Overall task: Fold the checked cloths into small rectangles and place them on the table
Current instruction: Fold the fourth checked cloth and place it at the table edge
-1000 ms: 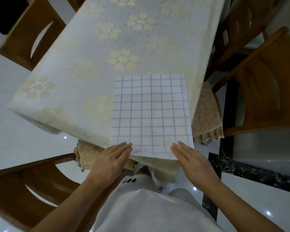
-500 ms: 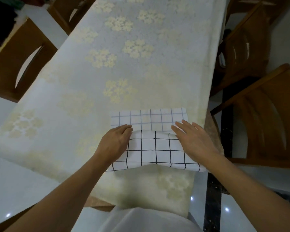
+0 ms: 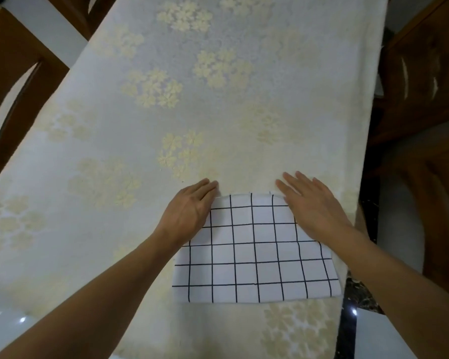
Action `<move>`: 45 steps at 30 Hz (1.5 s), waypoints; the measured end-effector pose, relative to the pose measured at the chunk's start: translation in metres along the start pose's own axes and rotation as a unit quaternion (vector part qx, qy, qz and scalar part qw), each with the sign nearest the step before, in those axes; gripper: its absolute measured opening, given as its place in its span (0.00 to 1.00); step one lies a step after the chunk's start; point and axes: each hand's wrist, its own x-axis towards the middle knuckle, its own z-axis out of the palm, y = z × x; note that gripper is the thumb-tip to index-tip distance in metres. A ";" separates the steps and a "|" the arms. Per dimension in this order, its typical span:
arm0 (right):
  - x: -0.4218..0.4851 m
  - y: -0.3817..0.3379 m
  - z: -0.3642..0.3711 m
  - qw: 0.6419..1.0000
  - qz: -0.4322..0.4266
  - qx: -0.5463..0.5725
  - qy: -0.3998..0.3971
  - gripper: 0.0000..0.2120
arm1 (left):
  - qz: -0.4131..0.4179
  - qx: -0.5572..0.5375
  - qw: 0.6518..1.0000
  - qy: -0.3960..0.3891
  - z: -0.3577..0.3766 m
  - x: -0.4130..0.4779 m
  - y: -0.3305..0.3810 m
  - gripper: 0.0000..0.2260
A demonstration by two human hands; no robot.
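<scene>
A wooden chair [image 3: 16,73] stands well left of the checked cloth [image 3: 254,255]. The left grip [image 3: 189,211] rests flat on the cloth's far left corner, fingers straight and together. The cloth, folded into a rectangle, lies flat on the flowered worktop [image 3: 140,125]. The right grip [image 3: 314,206], fingers straight and slightly spread, presses the cloth's far right corner.
</scene>
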 end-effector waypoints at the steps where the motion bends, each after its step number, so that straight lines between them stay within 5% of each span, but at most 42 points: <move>1: 0.001 -0.002 -0.002 1.000 0.016 0.012 -0.014 0.27 | -0.009 -0.001 1.000 0.000 0.001 0.000 0.000 0.18; 6: -0.016 -0.017 0.000 0.999 0.028 0.024 0.033 0.28 | -0.090 0.009 0.996 0.017 -0.012 -0.012 0.024 0.20; 12: -0.072 -0.058 0.010 0.991 -0.010 0.071 0.110 0.25 | -0.078 0.000 0.997 -0.010 -0.011 -0.054 0.089 0.23; 17: -0.097 -0.092 0.035 0.995 0.000 0.067 0.070 0.30 | -0.088 0.020 0.993 -0.073 0.018 -0.077 0.129 0.28; 29: -0.151 -0.064 0.063 0.989 0.134 0.063 0.017 0.38 | -0.093 0.033 0.991 -0.094 0.033 -0.098 0.108 0.28; 38: -0.047 -0.091 0.034 0.993 0.029 0.102 0.048 0.33 | -0.129 0.026 0.988 -0.077 0.031 -0.029 0.106 0.30; 45: -0.046 -0.044 0.044 0.994 0.091 0.050 0.036 0.35 | -0.139 0.032 0.987 -0.071 0.033 -0.027 0.065 0.30</move>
